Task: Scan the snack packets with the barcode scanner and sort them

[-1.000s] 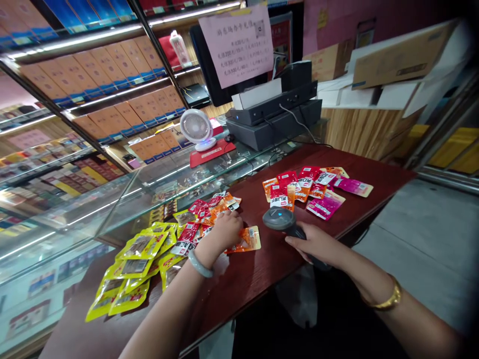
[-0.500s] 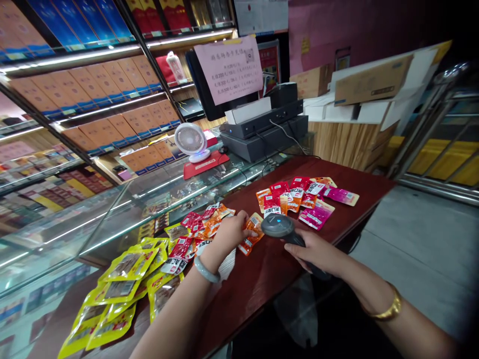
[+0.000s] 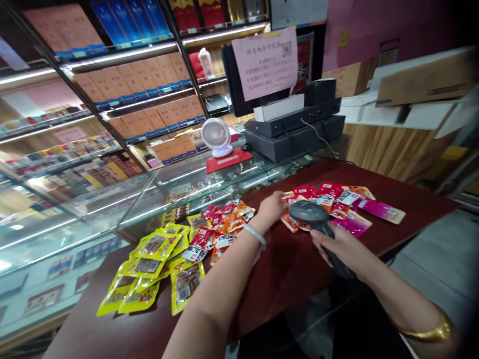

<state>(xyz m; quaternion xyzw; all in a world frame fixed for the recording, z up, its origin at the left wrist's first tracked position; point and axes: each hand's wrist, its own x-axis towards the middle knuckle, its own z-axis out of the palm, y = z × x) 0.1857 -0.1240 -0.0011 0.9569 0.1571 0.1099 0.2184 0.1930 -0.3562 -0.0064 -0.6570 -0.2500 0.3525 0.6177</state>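
Note:
A dark grey handheld barcode scanner (image 3: 309,211) is gripped by its handle in my right hand (image 3: 342,247), its head held above the right-hand pile of snack packets. My left hand (image 3: 272,208) reaches to that pile's left edge, fingers closed on an orange snack packet (image 3: 289,222) partly hidden by the scanner. Red packets (image 3: 330,190) and magenta packets (image 3: 354,223) lie in the same pile. Left of my left forearm is another heap of red packets (image 3: 200,242) and orange packets (image 3: 234,222), beside a stack of larger yellow packets (image 3: 157,245).
The packets lie on a dark red tabletop (image 3: 284,284) beside a glass display counter (image 3: 164,192). Behind stand a small white fan (image 3: 216,135), a monitor bearing a pink paper sign (image 3: 266,65) and a dark cash drawer (image 3: 277,144). Cardboard boxes (image 3: 422,80) are at the right.
My left hand has carried the orange packet rightward from near the left heap to the right-hand pile. The scanner stays in my right hand. The view has shifted left.

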